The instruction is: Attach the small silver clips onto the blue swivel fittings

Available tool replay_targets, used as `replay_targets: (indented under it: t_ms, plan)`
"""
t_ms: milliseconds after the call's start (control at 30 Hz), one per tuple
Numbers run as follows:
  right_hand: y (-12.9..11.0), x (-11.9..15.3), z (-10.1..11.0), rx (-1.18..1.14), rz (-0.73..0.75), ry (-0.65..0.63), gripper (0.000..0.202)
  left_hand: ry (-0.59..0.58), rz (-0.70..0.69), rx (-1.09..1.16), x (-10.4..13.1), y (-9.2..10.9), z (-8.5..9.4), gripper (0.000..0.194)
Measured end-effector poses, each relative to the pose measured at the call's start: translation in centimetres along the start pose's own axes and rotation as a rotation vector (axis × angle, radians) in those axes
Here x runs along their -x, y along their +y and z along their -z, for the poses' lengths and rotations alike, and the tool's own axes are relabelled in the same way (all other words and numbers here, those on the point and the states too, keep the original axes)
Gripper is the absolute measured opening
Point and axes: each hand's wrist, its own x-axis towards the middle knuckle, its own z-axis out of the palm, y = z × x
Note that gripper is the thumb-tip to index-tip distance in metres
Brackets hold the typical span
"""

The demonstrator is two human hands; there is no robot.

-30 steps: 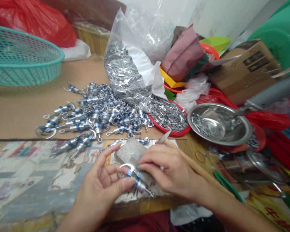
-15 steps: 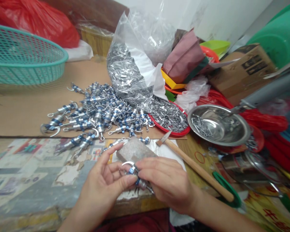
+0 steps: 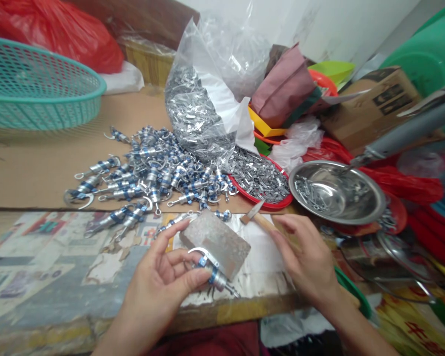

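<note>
"Worktop point(image 3: 241, 311) cluttered. Blue-banded fitting point(image 3: 217, 278)?"

"Pinched in left hand point(image 3: 161, 279), near edge of grey block point(image 3: 215, 237). Right hand point(image 3: 311, 262) at hammer point(image 3: 265, 223) handle; can't tell if gripped."

"Similar fittings point(image 3: 154, 170)?"

"Heaped beyond both hands, beside red tray point(image 3: 280, 204)."

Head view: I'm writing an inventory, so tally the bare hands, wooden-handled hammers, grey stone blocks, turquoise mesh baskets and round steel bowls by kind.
Left hand and right hand: 2
Wooden-handled hammer: 1
Grey stone block: 1
Turquoise mesh basket: 1
Round steel bowl: 1
Total: 6
</note>
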Motion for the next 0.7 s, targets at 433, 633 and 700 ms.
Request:
replay_targets:
  t_ms: [433,633,700]
  plan:
    - [-2.7,0.7,4.8,-0.110,0.226,-0.164,0.053,0.032,-0.023,-0.027,0.1,0.3,-0.2,0.086]
    - [-3.5,1.4,4.5,-0.005,0.339,-0.217,0.054,0.047,-0.029,-0.020,0.3,0.4,-0.5,0.089]
    - [-3.4,2.0,4.1,0.018,0.351,-0.183,0.051,0.052,-0.022,-0.014,0.3,0.4,-0.5,0.091]
